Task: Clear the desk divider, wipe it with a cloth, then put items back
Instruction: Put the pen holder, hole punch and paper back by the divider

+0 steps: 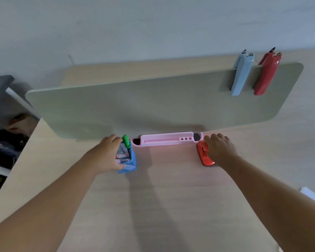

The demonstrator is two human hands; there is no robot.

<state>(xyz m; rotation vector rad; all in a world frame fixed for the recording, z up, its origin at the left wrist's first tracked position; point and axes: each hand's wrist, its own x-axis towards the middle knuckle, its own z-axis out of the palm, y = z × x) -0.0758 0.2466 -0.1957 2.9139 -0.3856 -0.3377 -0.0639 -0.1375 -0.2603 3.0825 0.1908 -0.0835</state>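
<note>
A grey-green desk divider (153, 100) stands upright across the wooden desk (171, 197). A light blue stapler (241, 73) and a red stapler (266, 74) hang clipped over its top right edge. At its foot lies a pink organiser tray (164, 140). My left hand (107, 153) grips a blue mesh pen cup (128, 160) holding a green marker (126, 140), just left of the tray. My right hand (220, 149) rests on a red hole punch (204, 155) at the tray's right end, fingers curled over it.
A dark shelf unit (2, 106) with clutter stands off the desk's left edge. A white sheet (313, 195) lies at the desk's right edge. A pale wall rises behind the divider.
</note>
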